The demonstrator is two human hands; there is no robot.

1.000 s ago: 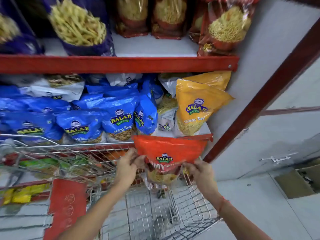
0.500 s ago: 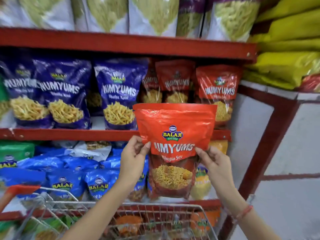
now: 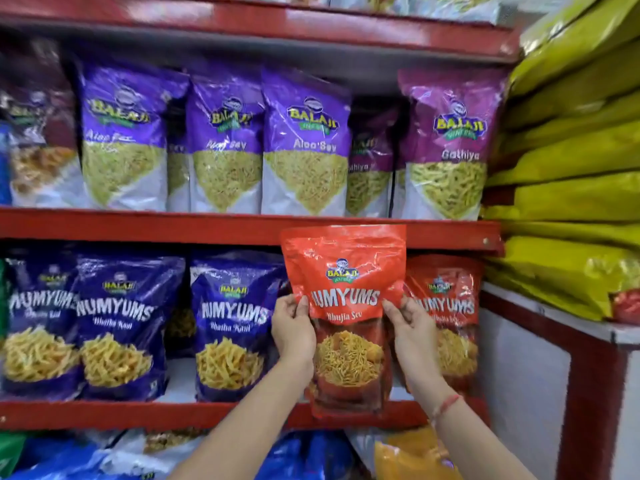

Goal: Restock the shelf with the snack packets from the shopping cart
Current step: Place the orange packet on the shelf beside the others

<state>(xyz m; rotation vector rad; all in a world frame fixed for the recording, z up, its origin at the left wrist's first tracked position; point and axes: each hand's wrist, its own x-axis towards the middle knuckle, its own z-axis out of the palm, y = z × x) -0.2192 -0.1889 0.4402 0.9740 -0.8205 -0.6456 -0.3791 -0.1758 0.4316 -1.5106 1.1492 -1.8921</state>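
Observation:
I hold an orange-red Numyums Bhujia Sev packet [image 3: 346,282] upright in front of the middle shelf [image 3: 173,415]. My left hand [image 3: 292,329] grips its left edge and my right hand [image 3: 414,332] grips its right edge. The packet's top overlaps the red shelf rail above [image 3: 173,226]. Just right of it stands a matching orange-red packet [image 3: 450,306] on the same shelf. The shopping cart is out of view.
Dark blue Numyums packets [image 3: 131,323] fill the shelf's left part. Purple Aloo Sev [image 3: 304,143] and Gathiya packets [image 3: 450,143] stand one shelf up. Yellow-green sacks [image 3: 568,168] are stacked at right on a white, red-framed stand [image 3: 526,375]. Blue and yellow packets lie below.
The packet rose from the cart to the middle shelf level, held by both hands. My view tilted upward, and the cart dropped out of sight.

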